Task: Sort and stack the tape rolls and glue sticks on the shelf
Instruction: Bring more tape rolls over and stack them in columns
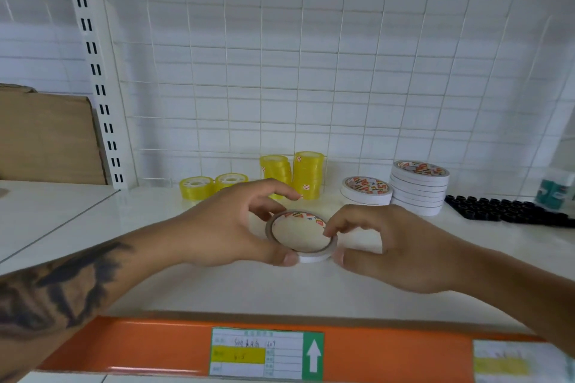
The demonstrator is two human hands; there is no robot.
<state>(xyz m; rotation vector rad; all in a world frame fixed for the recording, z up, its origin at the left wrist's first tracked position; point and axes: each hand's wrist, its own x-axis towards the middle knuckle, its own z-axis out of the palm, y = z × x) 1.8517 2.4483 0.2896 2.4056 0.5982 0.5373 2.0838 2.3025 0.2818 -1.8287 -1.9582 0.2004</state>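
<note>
Orange shelf edge strip (155, 348) running nearest | both hands, left (231, 228) and right (384, 250), gripping flat white double-sided tape roll (303, 235) on white shelf (217, 286) | yellow tape stacks (308, 174) standing behind

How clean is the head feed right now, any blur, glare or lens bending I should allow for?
Head view: even soft light, no harsh glare; the shelf upright bows from wide-angle distortion; the right-edge boxes and orange price strip are soft; both hands on the white tape roll read clearly.
</note>
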